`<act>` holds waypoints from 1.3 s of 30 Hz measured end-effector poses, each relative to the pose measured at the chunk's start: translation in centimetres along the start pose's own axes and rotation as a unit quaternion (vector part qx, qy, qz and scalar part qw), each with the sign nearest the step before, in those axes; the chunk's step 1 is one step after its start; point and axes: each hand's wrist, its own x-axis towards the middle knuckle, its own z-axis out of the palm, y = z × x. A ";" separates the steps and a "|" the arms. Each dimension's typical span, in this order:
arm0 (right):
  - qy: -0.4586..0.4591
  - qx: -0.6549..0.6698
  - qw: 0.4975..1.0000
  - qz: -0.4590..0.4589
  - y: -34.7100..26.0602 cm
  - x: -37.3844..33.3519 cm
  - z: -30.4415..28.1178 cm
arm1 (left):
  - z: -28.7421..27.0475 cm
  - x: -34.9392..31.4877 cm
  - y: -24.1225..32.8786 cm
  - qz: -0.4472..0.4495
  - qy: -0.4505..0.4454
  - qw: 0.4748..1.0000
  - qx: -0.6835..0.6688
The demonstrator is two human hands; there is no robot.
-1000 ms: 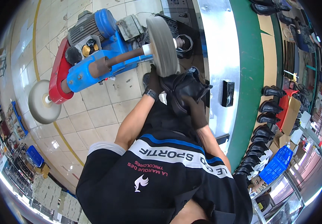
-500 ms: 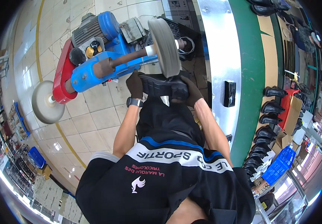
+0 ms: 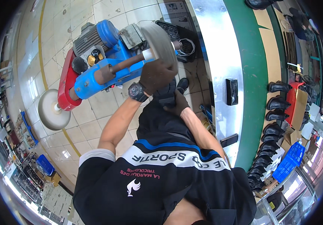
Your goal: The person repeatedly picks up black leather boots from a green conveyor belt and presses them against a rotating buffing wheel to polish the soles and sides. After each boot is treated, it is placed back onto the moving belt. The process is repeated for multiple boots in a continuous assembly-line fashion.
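Observation:
A black shoe [image 3: 165,93] is turned with its length away from me, its ridged sole partly showing, just below the buffing wheel [image 3: 157,41]. My left hand [image 3: 156,76], in a dark glove with a watch at the wrist, closes over the shoe's far end, close against the wheel's lower edge. That hand hides the far end and any contact with the wheel. Lower and to the right, my gloved right hand [image 3: 179,104] grips the near end of the shoe. The wheel's surface looks smeared, as if spinning.
A blue machine body [image 3: 90,80] with a motor carries the shaft, and a second, pale wheel [image 3: 53,109] is at its left end. To the right runs a metal-edged bench [image 3: 221,48] with a black block [image 3: 231,92]. Several black shoes [image 3: 277,103] line its far side.
The shoe has turned from lying crosswise to pointing away from me. My left hand has moved right and up over its far end; my right hand has shifted left and nearer me.

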 end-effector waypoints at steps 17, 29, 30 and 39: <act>-0.060 0.075 0.994 -0.042 -13.7 -4.8 1.9 | 5.0 0.3 5.4 0.408 -0.281 0.849 -0.183; -0.155 0.466 0.837 0.240 -11.2 -3.1 -0.6 | 4.5 -11.1 0.9 -0.647 0.023 0.631 -0.427; -0.187 0.466 0.834 0.228 -11.3 -2.2 -0.7 | 4.0 -9.2 0.9 -0.718 0.014 0.464 -0.518; -0.097 0.537 0.819 0.175 -8.3 -0.7 0.8 | 15.3 -8.4 -4.3 -0.603 0.056 0.373 -0.703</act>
